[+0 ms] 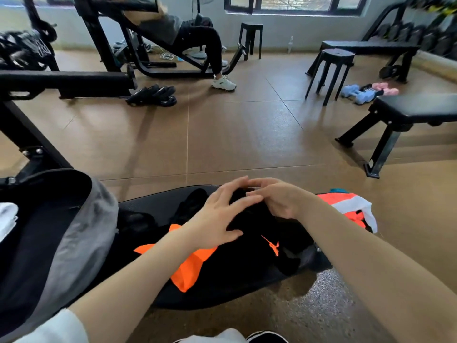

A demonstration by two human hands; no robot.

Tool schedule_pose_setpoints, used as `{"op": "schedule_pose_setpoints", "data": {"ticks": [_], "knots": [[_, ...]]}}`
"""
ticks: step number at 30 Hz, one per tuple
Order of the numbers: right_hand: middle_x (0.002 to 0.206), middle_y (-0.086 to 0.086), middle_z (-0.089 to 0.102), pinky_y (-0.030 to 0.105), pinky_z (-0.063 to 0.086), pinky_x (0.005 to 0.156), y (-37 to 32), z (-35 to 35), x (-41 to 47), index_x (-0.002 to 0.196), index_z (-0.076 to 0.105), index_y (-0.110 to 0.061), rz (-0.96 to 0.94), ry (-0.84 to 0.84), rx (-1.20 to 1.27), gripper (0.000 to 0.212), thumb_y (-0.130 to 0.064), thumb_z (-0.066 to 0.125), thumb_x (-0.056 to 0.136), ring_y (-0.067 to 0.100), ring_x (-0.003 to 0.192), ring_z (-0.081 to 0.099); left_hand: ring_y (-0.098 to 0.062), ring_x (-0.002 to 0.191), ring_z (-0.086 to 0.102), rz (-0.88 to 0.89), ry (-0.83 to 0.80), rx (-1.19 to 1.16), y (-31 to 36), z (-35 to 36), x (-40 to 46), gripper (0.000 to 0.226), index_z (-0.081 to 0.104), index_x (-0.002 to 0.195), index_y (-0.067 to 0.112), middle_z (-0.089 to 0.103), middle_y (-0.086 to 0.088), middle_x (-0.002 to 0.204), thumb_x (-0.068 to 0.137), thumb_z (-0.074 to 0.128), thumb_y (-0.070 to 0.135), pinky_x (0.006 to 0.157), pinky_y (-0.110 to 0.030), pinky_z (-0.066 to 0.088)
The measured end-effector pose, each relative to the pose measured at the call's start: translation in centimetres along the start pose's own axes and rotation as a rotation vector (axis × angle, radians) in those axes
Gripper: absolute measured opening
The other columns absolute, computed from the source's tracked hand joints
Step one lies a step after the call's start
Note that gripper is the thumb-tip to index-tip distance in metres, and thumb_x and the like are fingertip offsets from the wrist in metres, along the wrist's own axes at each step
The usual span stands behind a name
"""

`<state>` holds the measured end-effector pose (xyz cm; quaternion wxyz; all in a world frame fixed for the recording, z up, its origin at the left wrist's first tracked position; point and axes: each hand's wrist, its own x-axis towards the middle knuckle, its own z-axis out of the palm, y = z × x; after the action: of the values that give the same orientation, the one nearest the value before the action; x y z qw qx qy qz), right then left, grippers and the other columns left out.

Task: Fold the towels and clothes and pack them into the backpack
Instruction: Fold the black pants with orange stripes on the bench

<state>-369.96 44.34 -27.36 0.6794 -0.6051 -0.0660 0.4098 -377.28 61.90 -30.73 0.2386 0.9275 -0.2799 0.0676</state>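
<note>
A black garment with an orange logo (262,231) lies bunched on the black bench pad (153,206) in front of me. My left hand (217,216) rests over it with fingers spread and nearly straight. My right hand (277,199) has its fingers curled onto the garment's far edge, pinching the black cloth. An orange piece of clothing (190,266) lies under my left wrist. A grey and black backpack (74,238) stands open at the left, with a white towel (7,219) inside. Another orange and white garment (351,206) lies at the bench's right end.
Brown floor spreads ahead. A black weight bench (408,112) stands to the right, a black stool (331,70) and dumbbells (366,92) behind it. A person sits on a machine at the back left, with black slippers (153,95) nearby.
</note>
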Motion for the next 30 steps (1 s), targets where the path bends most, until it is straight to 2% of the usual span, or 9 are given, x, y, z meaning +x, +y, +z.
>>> {"op": "schedule_pose_setpoints", "data": {"ticks": [5, 9, 12, 15, 19, 21, 24, 27, 30], "knots": [[0.088, 0.008, 0.064, 0.026, 0.055, 0.066, 0.4, -0.5, 0.2, 0.119, 0.053, -0.006, -0.045, -0.029, 0.088, 0.029, 0.002, 0.043, 0.092, 0.016, 0.074, 0.062, -0.02, 0.116, 0.042, 0.192, 0.212, 0.17, -1.6, 0.0, 0.9, 0.013, 0.048, 0.095, 0.029, 0.044, 0.003, 0.124, 0.083, 0.053, 0.029, 0.097, -0.037, 0.038], [0.09, 0.004, 0.069, 0.025, 0.052, 0.074, 1.0, -2.2, -0.7, 0.118, 0.053, -0.012, -0.093, -0.021, 0.068, 0.029, -0.016, 0.049, 0.09, 0.014, 0.08, 0.064, -0.02, 0.087, 0.061, 0.189, 0.235, 0.16, -1.8, -1.0, 2.1, 0.008, 0.045, 0.092, 0.024, 0.066, 0.0, 0.089, 0.089, 0.044, 0.031, 0.085, -0.029, 0.04], [0.105, 0.001, 0.069, 0.023, 0.045, 0.087, 1.7, -2.6, -1.1, 0.113, 0.055, -0.019, -0.346, 0.126, -0.143, 0.021, -0.019, 0.049, 0.093, 0.011, 0.096, 0.061, -0.029, 0.076, 0.063, -0.143, 0.285, 0.081, -0.8, -1.7, 3.0, 0.017, 0.052, 0.095, 0.019, 0.067, -0.005, 0.081, 0.092, 0.043, 0.033, 0.065, -0.034, 0.042], [0.107, -0.005, 0.063, 0.017, 0.041, 0.09, 3.6, -2.5, -1.5, 0.105, 0.057, -0.028, -0.448, 0.216, -0.425, 0.033, -0.032, 0.065, 0.073, 0.003, 0.094, 0.057, -0.03, 0.081, 0.059, -0.592, 0.244, -0.088, -1.0, -2.5, 3.9, 0.018, 0.055, 0.097, 0.014, 0.065, -0.01, 0.086, 0.094, 0.046, 0.029, 0.068, -0.035, 0.045], [0.137, -0.004, 0.044, 0.019, 0.031, 0.105, 7.9, -2.5, -0.8, 0.137, 0.034, -0.024, -0.368, 0.172, -1.064, 0.094, -0.055, 0.073, 0.057, 0.009, 0.124, 0.043, -0.023, 0.078, 0.058, -1.119, 0.18, -0.933, -1.7, -3.7, 4.2, 0.019, 0.054, 0.105, 0.012, 0.06, -0.008, 0.088, 0.094, 0.047, 0.025, 0.067, -0.03, 0.045], [0.145, 0.0, 0.039, 0.032, 0.028, 0.111, 9.7, -2.2, 0.1, 0.146, 0.022, -0.018, -0.344, 0.265, -1.278, 0.1, -0.049, 0.072, 0.065, 0.015, 0.133, 0.037, -0.023, 0.072, 0.059, -1.143, 0.134, -1.304, -1.5, -4.5, 3.3, 0.014, 0.057, 0.094, 0.009, 0.06, -0.008, 0.079, 0.091, 0.047, 0.019, 0.066, -0.031, 0.048], [0.132, 0.002, 0.055, 0.037, 0.039, 0.104, 10.9, -2.2, 1.4, 0.14, 0.037, -0.018, -0.282, 0.406, -1.148, 0.069, -0.029, 0.068, 0.08, 0.019, 0.123, 0.05, -0.022, 0.066, 0.06, -0.918, 0.116, -1.483, -1.5, -5.2, 1.4, 0.016, 0.053, 0.085, 0.003, 0.057, -0.011, 0.075, 0.081, 0.039, -0.005, 0.062, -0.028, 0.054], [0.102, 0.006, 0.067, 0.039, 0.047, 0.087, 10.5, -2.6, 2.0, 0.104, 0.063, -0.014, -0.193, 0.498, -0.957, 0.016, -0.016, 0.052, 0.092, 0.025, 0.098, 0.062, -0.022, 0.069, 0.063, -0.726, 0.187, -1.5, -2.1, -5.3, -0.2, 0.042, 0.055, 0.096, 0.001, 0.058, -0.014, 0.081, 0.064, 0.041, -0.021, 0.065, -0.028, 0.056], [0.078, -0.003, 0.067, 0.024, 0.047, 0.075, 8.3, -1.9, 0.9, 0.083, 0.063, -0.019, -0.176, 0.5, -0.285, 0.026, -0.009, 0.043, 0.096, 0.011, 0.077, 0.062, -0.016, 0.075, 0.066, -0.72, 0.262, -1.383, -2.7, -4.6, -1.3, 0.055, 0.055, 0.107, 0.01, 0.064, -0.007, 0.087, 0.073, 0.036, -0.03, 0.067, -0.026, 0.056]]}}
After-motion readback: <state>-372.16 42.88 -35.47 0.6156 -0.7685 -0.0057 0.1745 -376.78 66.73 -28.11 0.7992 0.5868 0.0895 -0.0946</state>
